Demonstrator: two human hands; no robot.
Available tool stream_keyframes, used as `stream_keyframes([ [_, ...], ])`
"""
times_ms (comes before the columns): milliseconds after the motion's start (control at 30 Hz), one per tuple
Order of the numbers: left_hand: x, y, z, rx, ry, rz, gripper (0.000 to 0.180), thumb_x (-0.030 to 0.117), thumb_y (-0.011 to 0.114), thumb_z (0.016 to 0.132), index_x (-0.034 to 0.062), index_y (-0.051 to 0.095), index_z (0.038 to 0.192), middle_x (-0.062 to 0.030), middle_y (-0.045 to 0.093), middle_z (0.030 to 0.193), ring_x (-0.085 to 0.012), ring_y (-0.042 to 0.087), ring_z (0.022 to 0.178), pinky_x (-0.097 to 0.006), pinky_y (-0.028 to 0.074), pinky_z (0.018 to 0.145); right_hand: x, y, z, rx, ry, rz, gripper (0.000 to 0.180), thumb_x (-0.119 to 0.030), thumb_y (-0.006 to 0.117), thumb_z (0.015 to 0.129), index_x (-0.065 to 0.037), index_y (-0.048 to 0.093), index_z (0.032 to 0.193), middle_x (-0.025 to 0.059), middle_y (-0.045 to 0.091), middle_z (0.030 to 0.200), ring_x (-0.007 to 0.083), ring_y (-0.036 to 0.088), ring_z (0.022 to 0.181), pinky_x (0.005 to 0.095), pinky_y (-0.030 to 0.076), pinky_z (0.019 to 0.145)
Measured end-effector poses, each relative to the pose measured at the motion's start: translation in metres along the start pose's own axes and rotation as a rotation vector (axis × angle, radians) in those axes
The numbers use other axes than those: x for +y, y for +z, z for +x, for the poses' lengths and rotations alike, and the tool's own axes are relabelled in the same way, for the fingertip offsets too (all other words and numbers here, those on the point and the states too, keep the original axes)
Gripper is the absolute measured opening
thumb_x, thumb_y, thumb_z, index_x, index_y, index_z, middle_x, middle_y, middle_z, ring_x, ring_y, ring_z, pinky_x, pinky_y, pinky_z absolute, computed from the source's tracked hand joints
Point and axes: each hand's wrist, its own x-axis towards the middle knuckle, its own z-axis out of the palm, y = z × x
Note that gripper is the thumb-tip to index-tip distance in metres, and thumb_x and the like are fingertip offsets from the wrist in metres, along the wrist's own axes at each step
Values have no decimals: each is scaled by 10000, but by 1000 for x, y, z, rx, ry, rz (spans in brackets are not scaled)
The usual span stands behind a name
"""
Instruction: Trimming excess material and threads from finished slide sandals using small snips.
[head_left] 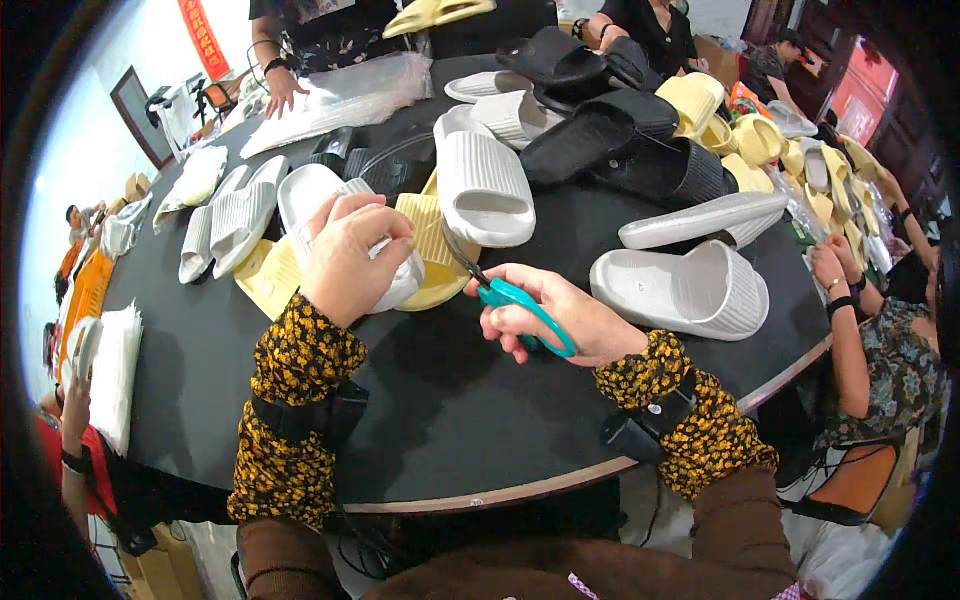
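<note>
On the dark surface (450, 440), a white slipper (403, 287) sits under the left hand (352, 252), next to a yellow slipper (425, 225). The right hand (575, 318) has its fingers wrapped around the teal handles of the scissors (503, 293). The thin blades point up and left, over the yellow slipper and near a tall white slipper (487, 180). It looks like the step is snipping bits off the slippers. The next snip would need the left hand to keep its slipper steady and the blades to come close, away from the fingers. The left hand is bent at the wrist, back up, fingers curled close to the thumb; I can't tell if they pinch the slipper. The right arm slants in from the lower right, so both hands are near each other but not touching.
</note>
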Motion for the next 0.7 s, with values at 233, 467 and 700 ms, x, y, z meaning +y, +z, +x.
stream_keyframes([
  [233, 25, -9, -1, -147, 12, -191, 47, 121, 637, 742, 77, 620, 748, -50, 621, 805, -242, 554, 971, -364, 383, 890, 0, -2, -1, 22, 11, 29, 409, -184, 618, 837, -16, 457, 1173, 35, 576, 824, 70, 552, 609, 197, 456, 482],
  [467, 24, -7, 2, -212, -83, -295, 51, 69, 614, 739, 38, 613, 779, -65, 594, 709, -200, 589, 768, -327, 443, 747, 1, -6, -3, 2, -15, 38, 415, -201, 612, 846, -17, 441, 1177, 45, 575, 834, 77, 554, 632, 203, 466, 507],
  [700, 18, -5, -1, -160, -412, -831, 84, 36, 547, 851, -21, 579, 904, -38, 601, 725, -96, 587, 689, -220, 472, 667, -2, -1, -5, -129, 45, 29, 461, -226, 612, 841, -6, 430, 1202, 75, 576, 888, 114, 568, 741, 239, 493, 585],
])
